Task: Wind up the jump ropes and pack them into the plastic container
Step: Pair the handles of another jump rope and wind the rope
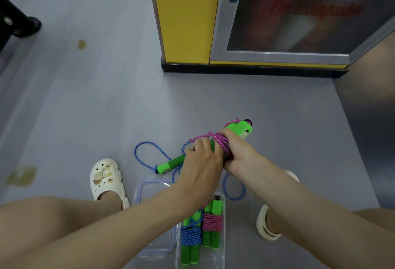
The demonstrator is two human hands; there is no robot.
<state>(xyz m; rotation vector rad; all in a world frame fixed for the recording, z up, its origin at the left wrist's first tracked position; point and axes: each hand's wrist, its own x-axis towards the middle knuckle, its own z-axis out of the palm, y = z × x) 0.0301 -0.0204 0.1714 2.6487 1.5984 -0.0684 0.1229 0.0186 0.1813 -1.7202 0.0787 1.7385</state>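
Note:
My right hand (239, 155) grips the green handles of a pink jump rope (222, 143), whose cord is coiled around them. My left hand (202, 162) pinches the loose pink cord at the coil. A blue jump rope (147, 151) lies unwound on the floor under my hands, one green handle (170, 165) showing. The clear plastic container (222, 253) stands near my feet. It holds a wound blue rope (191, 235) and a wound pink rope (211, 222), both on green handles.
The container's clear lid (156, 191) lies on the floor left of it. My feet in white clogs (106, 180) flank the container. A yellow pillar (186, 16) and a fire extinguisher cabinet (299, 12) stand ahead. A black wheeled base (23, 23) is far left.

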